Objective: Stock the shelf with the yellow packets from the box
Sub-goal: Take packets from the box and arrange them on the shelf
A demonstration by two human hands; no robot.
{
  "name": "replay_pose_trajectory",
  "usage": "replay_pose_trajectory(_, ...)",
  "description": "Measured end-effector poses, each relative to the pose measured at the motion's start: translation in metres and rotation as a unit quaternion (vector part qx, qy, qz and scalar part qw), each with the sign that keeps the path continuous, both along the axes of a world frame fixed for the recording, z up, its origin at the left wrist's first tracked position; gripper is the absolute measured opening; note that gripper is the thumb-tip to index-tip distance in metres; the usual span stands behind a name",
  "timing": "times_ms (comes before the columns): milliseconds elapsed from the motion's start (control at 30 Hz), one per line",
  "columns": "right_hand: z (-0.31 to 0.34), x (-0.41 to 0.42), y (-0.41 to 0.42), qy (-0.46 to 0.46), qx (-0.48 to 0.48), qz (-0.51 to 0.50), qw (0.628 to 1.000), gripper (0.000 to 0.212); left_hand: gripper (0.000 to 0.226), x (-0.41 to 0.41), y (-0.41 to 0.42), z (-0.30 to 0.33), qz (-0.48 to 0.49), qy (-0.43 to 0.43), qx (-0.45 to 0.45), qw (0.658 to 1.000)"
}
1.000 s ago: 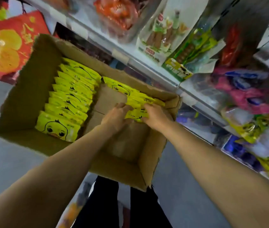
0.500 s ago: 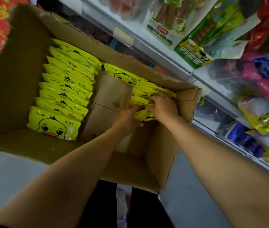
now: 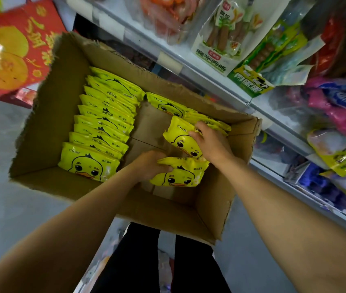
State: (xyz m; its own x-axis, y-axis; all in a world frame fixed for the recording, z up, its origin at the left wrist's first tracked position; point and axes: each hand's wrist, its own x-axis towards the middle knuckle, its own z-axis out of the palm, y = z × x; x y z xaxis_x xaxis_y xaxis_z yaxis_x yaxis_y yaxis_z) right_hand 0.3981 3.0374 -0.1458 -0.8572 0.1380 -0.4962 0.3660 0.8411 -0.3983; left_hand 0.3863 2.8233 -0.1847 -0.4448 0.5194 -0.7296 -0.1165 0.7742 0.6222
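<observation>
Change vs 0.5 s ago: both hands were down together on the short right-hand stack of packets, fingers working at it. Now they're apart w/ one packet each, both lifted clear of the stack.

L hand [image 3: 150, 166]: fingers curled round the top edge of a yellow duck packet [image 3: 178, 173], duck face toward cam, held above the box floor near the front right corner.
R hand [image 3: 209, 142]: gripping a second duck packet [image 3: 181, 138] by its upper right edge, packet tilted, just above and behind the L one. The two packets are near each other; can't tell if they touch.

Cardboard box [image 3: 47, 127] sits just beside the shelf edge [image 3: 214, 81]. Still inside: full left row of packets [image 3: 102, 125] standing on edge, plus the remaining right-hand stack [image 3: 208, 121] behind the R hand. Bare cardboard floor shows between the two groups.

Meaning, my read: grab step is done, next is the carry to the shelf. Box is far from empty, so task is early/mid, many more trips needed. Target slot not identifiable. Shelves in view hold sausage packs [image 3: 220, 39] and pink bags [image 3: 341, 111]; some yellow packaging at lower right [image 3: 341, 159], too blurred to say if it's the same product.

Risk: soft, slippery film packs held only at the edges, so they could sag or slip on the way over.
</observation>
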Motion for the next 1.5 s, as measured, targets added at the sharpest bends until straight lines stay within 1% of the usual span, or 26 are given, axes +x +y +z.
replay_pose_trajectory(100, 0.023, -0.007, 0.003, 0.032, -0.011, -0.015, 0.999, 0.032, 0.044, -0.003, -0.006, 0.025, 0.024, -0.015, 0.032, 0.999)
replay_pose_trajectory(267, 0.067, -0.013, 0.018, 0.108, -0.025, -0.006, 0.994, 0.034, 0.039, 0.002, -0.007, 0.081, 0.089, -0.063, 0.064, 0.992)
replay_pose_trajectory(300, 0.077, -0.012, 0.022, 0.117, -0.03, -0.01, 0.993, 0.035, 0.041, 0.004, -0.005, 0.093, 0.1, -0.067, 0.067, 0.99)
replay_pose_trajectory(367, 0.096, -0.005, 0.03, 0.138, -0.051, -0.024, 0.989, 0.035, 0.052, 0.012, 0.005, 0.121, 0.111, -0.08, 0.07, 0.988)
replay_pose_trajectory(433, 0.115, 0.009, 0.041, 0.161, -0.066, -0.04, 0.984, 0.033, 0.068, 0.023, 0.017, 0.146, 0.109, -0.086, 0.063, 0.988)
replay_pose_trajectory(500, 0.136, 0.029, 0.057, 0.186, -0.057, -0.053, 0.98, 0.033, 0.073, 0.038, 0.029, 0.165, 0.103, -0.09, 0.06, 0.989)
replay_pose_trajectory(567, 0.158, 0.055, 0.08, 0.205, -0.048, -0.077, 0.975, 0.032, 0.065, 0.056, 0.044, 0.185, 0.09, -0.085, 0.062, 0.99)
replay_pose_trajectory(633, 0.183, 0.082, 0.106, 0.221, -0.051, -0.102, 0.969, 0.031, 0.045, 0.078, 0.061, 0.204, 0.077, -0.068, 0.059, 0.993)
replay_pose_trajectory(700, 0.213, 0.112, 0.13, 0.232, -0.079, -0.143, 0.959, 0.032, 0.035, 0.103, 0.082, 0.225, 0.062, -0.079, 0.069, 0.992)
replay_pose_trajectory(733, 0.228, 0.129, 0.14, 0.235, -0.107, -0.169, 0.951, 0.034, 0.041, 0.115, 0.093, 0.236, 0.047, -0.078, 0.077, 0.993)
replay_pose_trajectory(800, 0.259, 0.167, 0.161, 0.228, -0.189, -0.232, 0.927, 0.038, 0.075, 0.131, 0.121, 0.255, 0.02, -0.046, 0.094, 0.994)
replay_pose_trajectory(833, 0.275, 0.186, 0.171, 0.215, -0.235, -0.255, 0.913, 0.036, 0.084, 0.14, 0.136, 0.266, 0.014, -0.029, 0.099, 0.995)
replay_pose_trajectory(867, 0.29, 0.204, 0.182, 0.2, -0.274, -0.27, 0.901, 0.031, 0.086, 0.147, 0.151, 0.275, 0.011, -0.019, 0.112, 0.993)
replay_pose_trajectory(900, 0.305, 0.222, 0.194, 0.191, -0.298, -0.276, 0.894, 0.029, 0.086, 0.157, 0.167, 0.288, 0.014, -0.007, 0.12, 0.993)
replay_pose_trajectory(933, 0.321, 0.237, 0.205, 0.192, -0.311, -0.277, 0.888, 0.032, 0.083, 0.166, 0.184, 0.303, 0.019, -0.002, 0.131, 0.991)
replay_pose_trajectory(967, 0.338, 0.253, 0.217, 0.202, -0.319, -0.279, 0.883, 0.038, 0.075, 0.176, 0.201, 0.317, 0.019, 0.005, 0.139, 0.99)
replay_pose_trajectory(1033, 0.37, 0.285, 0.242, 0.237, -0.328, -0.296, 0.865, 0.053, 0.042, 0.192, 0.235, 0.344, 0.002, 0.032, 0.149, 0.988)
replay_pose_trajectory(1067, 0.385, 0.3, 0.255, 0.26, -0.331, -0.309, 0.853, 0.055, 0.029, 0.198, 0.252, 0.355, -0.006, 0.049, 0.16, 0.986)
replay_pose_trajectory(1100, 0.399, 0.316, 0.268, 0.285, -0.328, -0.321, 0.841, 0.052, 0.023, 0.206, 0.27, 0.369, -0.021, 0.072, 0.174, 0.982)
replay_pose_trajectory(1167, 0.427, 0.349, 0.293, 0.335, -0.301, -0.337, 0.827, 0.042, 0.018, 0.221, 0.304, 0.397, -0.06, 0.123, 0.193, 0.972)
replay_pose_trajectory(1267, 0.463, 0.394, 0.329, 0.38, -0.258, -0.346, 0.818, 0.043, 0.024, 0.24, 0.349, 0.424, -0.104, 0.138, 0.206, 0.963)
replay_pose_trajectory(1333, 0.482, 0.417, 0.351, 0.397, -0.227, -0.353, 0.816, 0.051, 0.025, 0.251, 0.377, 0.442, -0.131, 0.16, 0.217, 0.954)
replay_pose_trajectory(1367, 0.49, 0.426, 0.361, 0.401, -0.212, -0.359, 0.816, 0.066, 0.024, 0.256, 0.391, 0.451, -0.146, 0.174, 0.224, 0.948)
replay_pose_trajectory(1433, 0.501, 0.44, 0.386, 0.415, -0.192, -0.369, 0.809, 0.104, 0.022, 0.262, 0.42, 0.47, -0.18, 0.209, 0.228, 0.934)
replay_pose_trajectory(1467, 0.503, 0.447, 0.402, 0.426, -0.188, -0.363, 0.807, 0.113, 0.022, 0.263, 0.434, 0.479, -0.2, 0.231, 0.221, 0.926)
replay_pose_trajectory(1500, 0.501, 0.451, 0.421, 0.434, -0.187, -0.355, 0.806, 0.115, 0.025, 0.263, 0.449, 0.487, -0.211, 0.254, 0.217, 0.919)
